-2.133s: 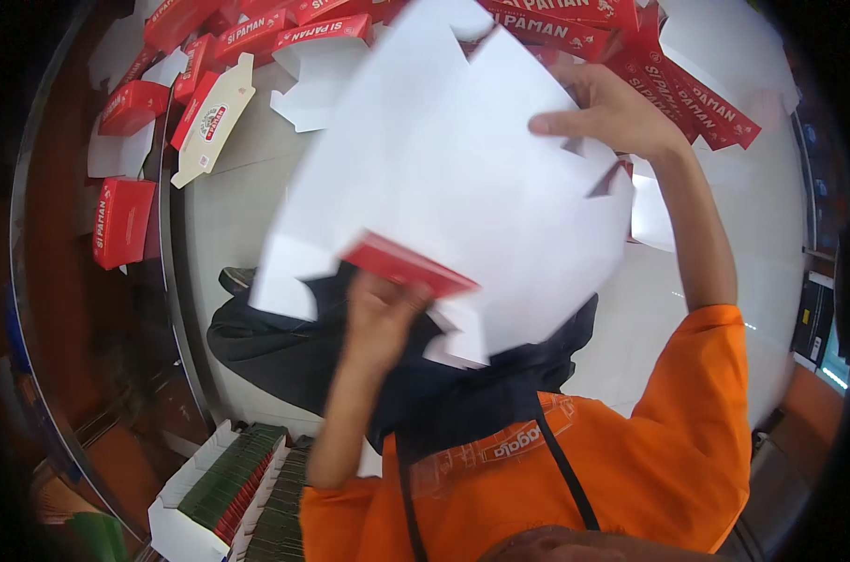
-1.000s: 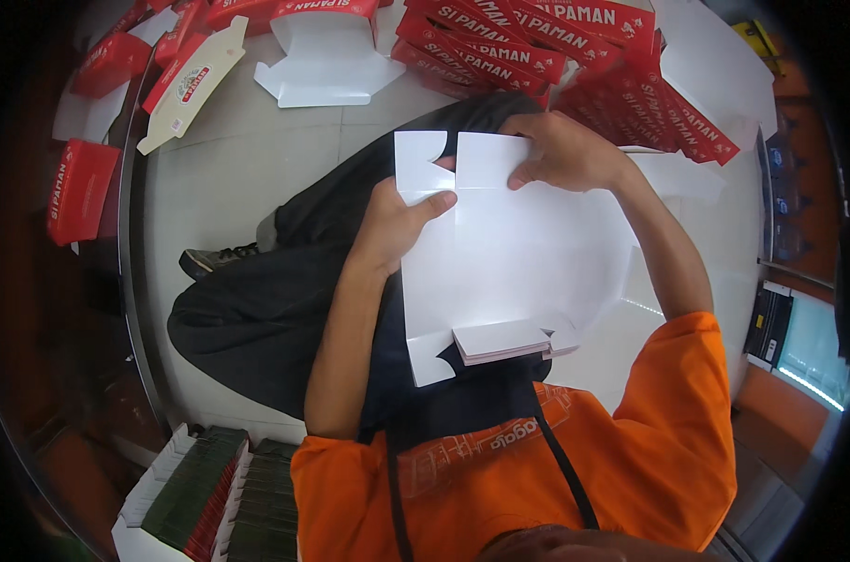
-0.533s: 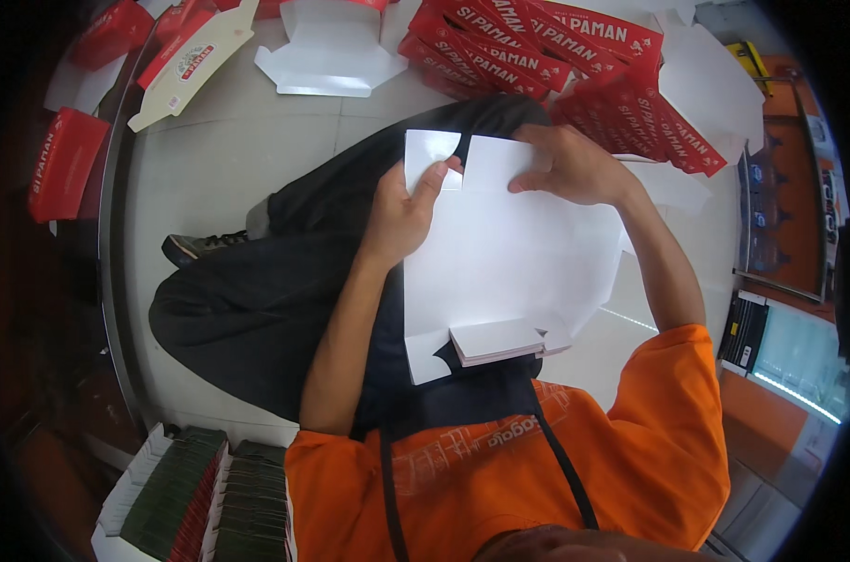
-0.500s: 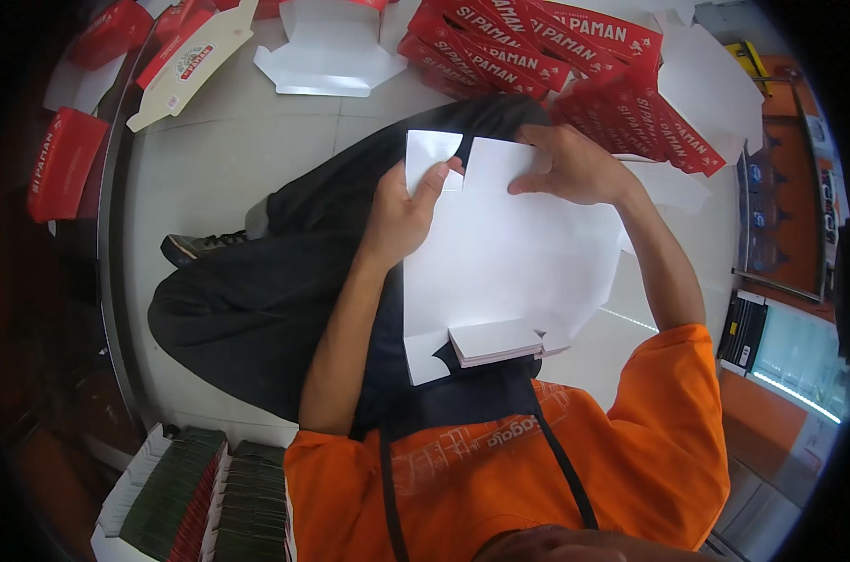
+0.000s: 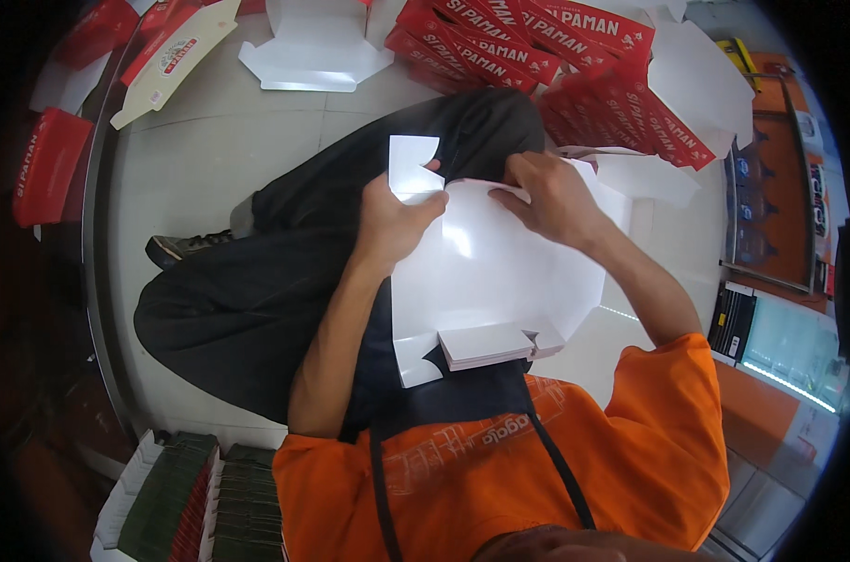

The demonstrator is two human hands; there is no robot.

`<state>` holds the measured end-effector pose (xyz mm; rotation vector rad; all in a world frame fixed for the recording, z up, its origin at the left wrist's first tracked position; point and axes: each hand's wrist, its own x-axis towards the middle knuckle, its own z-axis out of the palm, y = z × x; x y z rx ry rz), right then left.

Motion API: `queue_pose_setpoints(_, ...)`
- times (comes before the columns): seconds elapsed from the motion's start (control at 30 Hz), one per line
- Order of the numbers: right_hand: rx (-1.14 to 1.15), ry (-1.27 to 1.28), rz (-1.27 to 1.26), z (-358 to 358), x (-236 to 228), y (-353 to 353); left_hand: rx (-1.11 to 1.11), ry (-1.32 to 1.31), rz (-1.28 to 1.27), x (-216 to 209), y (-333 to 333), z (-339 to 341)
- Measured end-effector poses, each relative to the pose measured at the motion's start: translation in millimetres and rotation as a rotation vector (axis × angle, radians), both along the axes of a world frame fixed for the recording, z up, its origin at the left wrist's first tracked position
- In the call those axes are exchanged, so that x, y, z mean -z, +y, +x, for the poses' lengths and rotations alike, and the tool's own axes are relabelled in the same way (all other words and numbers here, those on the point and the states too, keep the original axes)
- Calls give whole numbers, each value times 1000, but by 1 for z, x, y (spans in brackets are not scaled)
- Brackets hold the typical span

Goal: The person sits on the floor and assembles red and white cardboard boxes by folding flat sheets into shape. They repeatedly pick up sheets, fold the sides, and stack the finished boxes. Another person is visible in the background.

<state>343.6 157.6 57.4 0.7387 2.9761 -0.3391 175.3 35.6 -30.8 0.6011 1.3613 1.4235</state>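
- Some white cardboard [image 5: 500, 272], cut and creased — held over the dark trousers [image 5: 237, 318]!
- Left hand [image 5: 395, 223] grips it by the far left flap [image 5: 410, 161].
- Right hand [image 5: 551, 201] pinches its far edge.
- Farther out — red cartons [image 5: 593, 108], bunched on the floor [image 5: 247, 140].

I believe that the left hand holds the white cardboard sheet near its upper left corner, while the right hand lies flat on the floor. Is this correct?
Not quite: the right hand is not on the floor. The head view shows it gripping the sheet's far edge. The left hand holds the white cardboard sheet as you describe.
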Motion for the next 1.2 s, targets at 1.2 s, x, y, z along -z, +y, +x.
queue_pose_setpoints(1.2, -16, -565, -551, -38, -15, 7, 93, -61, 135, -15, -12, -1)
